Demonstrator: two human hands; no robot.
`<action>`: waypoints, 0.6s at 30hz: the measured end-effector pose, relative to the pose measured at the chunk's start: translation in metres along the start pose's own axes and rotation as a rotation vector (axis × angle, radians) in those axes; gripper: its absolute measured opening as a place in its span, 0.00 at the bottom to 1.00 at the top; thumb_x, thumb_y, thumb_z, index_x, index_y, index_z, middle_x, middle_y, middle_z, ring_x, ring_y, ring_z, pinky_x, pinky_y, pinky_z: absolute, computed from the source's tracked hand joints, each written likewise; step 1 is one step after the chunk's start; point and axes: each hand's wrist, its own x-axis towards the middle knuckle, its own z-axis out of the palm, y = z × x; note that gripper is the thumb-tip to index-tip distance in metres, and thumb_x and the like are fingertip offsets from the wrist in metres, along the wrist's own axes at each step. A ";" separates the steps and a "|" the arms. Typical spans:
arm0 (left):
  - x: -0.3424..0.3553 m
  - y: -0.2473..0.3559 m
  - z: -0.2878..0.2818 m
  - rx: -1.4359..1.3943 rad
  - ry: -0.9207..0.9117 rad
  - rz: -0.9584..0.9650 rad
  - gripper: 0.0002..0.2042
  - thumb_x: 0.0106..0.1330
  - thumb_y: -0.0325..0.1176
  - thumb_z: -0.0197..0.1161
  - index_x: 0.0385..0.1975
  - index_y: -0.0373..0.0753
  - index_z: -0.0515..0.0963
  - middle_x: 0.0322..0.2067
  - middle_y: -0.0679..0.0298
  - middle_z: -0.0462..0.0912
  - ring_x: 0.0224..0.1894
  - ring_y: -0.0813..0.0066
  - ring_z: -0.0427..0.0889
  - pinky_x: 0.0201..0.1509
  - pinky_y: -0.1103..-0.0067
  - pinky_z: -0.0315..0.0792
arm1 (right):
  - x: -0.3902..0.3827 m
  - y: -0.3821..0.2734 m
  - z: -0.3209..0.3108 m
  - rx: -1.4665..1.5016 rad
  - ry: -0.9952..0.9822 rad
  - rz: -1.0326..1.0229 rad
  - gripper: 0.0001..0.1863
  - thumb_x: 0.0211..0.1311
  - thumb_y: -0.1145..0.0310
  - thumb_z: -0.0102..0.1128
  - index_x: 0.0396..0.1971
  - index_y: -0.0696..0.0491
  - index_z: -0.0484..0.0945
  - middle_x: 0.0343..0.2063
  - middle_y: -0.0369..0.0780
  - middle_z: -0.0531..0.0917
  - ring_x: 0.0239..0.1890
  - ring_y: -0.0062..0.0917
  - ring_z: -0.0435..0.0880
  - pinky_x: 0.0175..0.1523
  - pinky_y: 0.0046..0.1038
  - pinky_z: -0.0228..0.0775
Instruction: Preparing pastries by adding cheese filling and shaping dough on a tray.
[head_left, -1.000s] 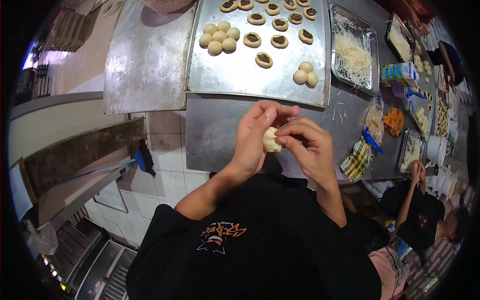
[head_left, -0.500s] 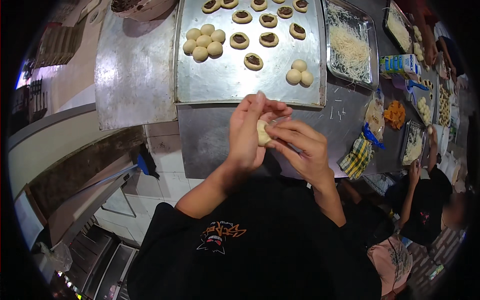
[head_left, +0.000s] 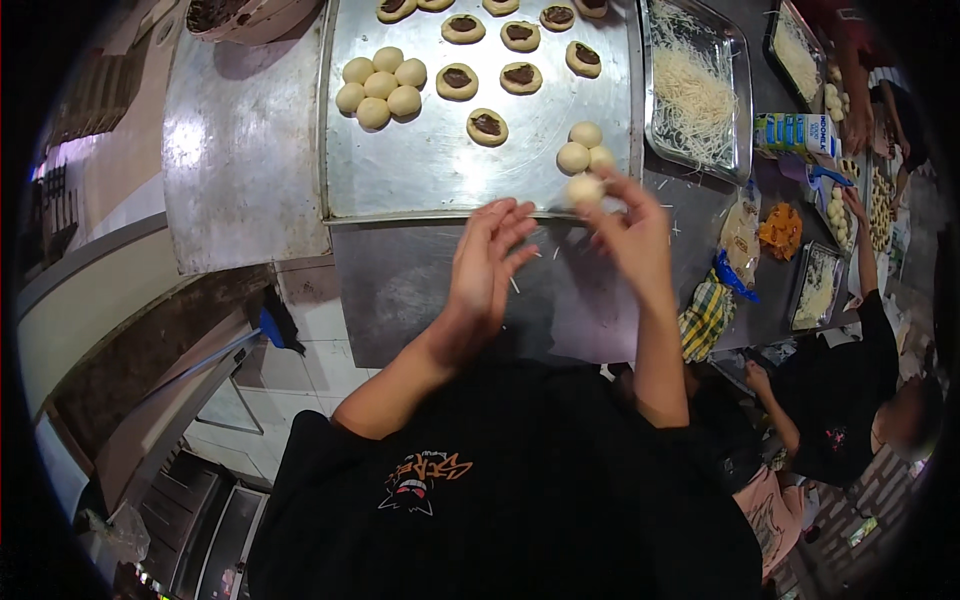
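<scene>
My right hand (head_left: 636, 232) pinches a round, pale dough ball (head_left: 585, 189) at its fingertips, over the near right part of a large metal tray (head_left: 400, 180). Right beside it sits a small group of smooth dough balls (head_left: 573, 157). My left hand (head_left: 484, 262) is raised by the tray's near edge, fingers apart, holding nothing. Dough rounds with a dark brown filling (head_left: 487, 126) lie across the middle and far part of the tray. Towards the tray's left side several smooth dough balls (head_left: 383, 84) are clustered together.
Right of the tray stands a metal pan of pale shreds (head_left: 695, 105). Beyond are a carton (head_left: 797, 133), an orange crumpled item (head_left: 780, 231), a checked cloth (head_left: 707, 318) and co-workers. A bowl (head_left: 250, 18) with dark residue sits at far left.
My hands have parted. The right one carried the dough ball from my left palm out to the right, over the tray; my left hand's fingers have spread. The view shifted slightly.
</scene>
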 end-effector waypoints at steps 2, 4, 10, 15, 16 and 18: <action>0.007 0.006 -0.005 0.149 0.023 0.102 0.14 0.74 0.40 0.53 0.51 0.39 0.71 0.51 0.58 0.78 0.50 0.68 0.76 0.58 0.72 0.68 | 0.038 0.003 -0.021 -0.074 0.187 -0.117 0.23 0.60 0.67 0.70 0.54 0.57 0.77 0.37 0.37 0.86 0.20 0.10 0.75 0.21 0.15 0.65; 0.024 0.018 -0.016 0.619 -0.024 0.373 0.11 0.72 0.34 0.56 0.49 0.37 0.75 0.47 0.58 0.80 0.48 0.70 0.77 0.55 0.74 0.68 | 0.072 0.011 -0.039 -0.104 0.213 -0.116 0.21 0.61 0.66 0.70 0.52 0.58 0.78 0.36 0.38 0.86 0.19 0.11 0.75 0.21 0.15 0.65; 0.057 0.055 -0.039 1.206 0.046 0.747 0.10 0.67 0.29 0.61 0.45 0.35 0.78 0.41 0.59 0.81 0.45 0.66 0.78 0.51 0.72 0.70 | 0.098 0.026 -0.044 -0.302 0.042 -0.064 0.18 0.66 0.63 0.65 0.51 0.59 0.80 0.33 0.40 0.86 0.19 0.13 0.76 0.20 0.17 0.67; 0.088 0.060 -0.056 1.616 0.192 1.025 0.12 0.64 0.30 0.63 0.46 0.36 0.81 0.39 0.59 0.82 0.44 0.61 0.77 0.49 0.68 0.70 | 0.102 0.046 -0.040 -0.409 0.020 -0.156 0.21 0.69 0.62 0.59 0.55 0.60 0.78 0.34 0.40 0.85 0.18 0.17 0.77 0.19 0.21 0.69; 0.092 0.060 -0.055 1.684 0.221 1.049 0.13 0.63 0.30 0.64 0.46 0.37 0.81 0.39 0.59 0.82 0.43 0.59 0.77 0.49 0.67 0.70 | 0.105 0.055 -0.036 -0.538 0.091 -0.329 0.21 0.69 0.62 0.58 0.56 0.59 0.77 0.34 0.41 0.85 0.20 0.18 0.78 0.18 0.22 0.70; 0.097 0.054 -0.050 1.701 0.223 1.039 0.12 0.63 0.31 0.64 0.46 0.38 0.82 0.39 0.59 0.82 0.43 0.59 0.77 0.49 0.66 0.69 | 0.105 0.067 -0.040 -0.667 0.165 -0.501 0.22 0.70 0.62 0.57 0.58 0.59 0.76 0.34 0.41 0.85 0.21 0.19 0.80 0.18 0.23 0.70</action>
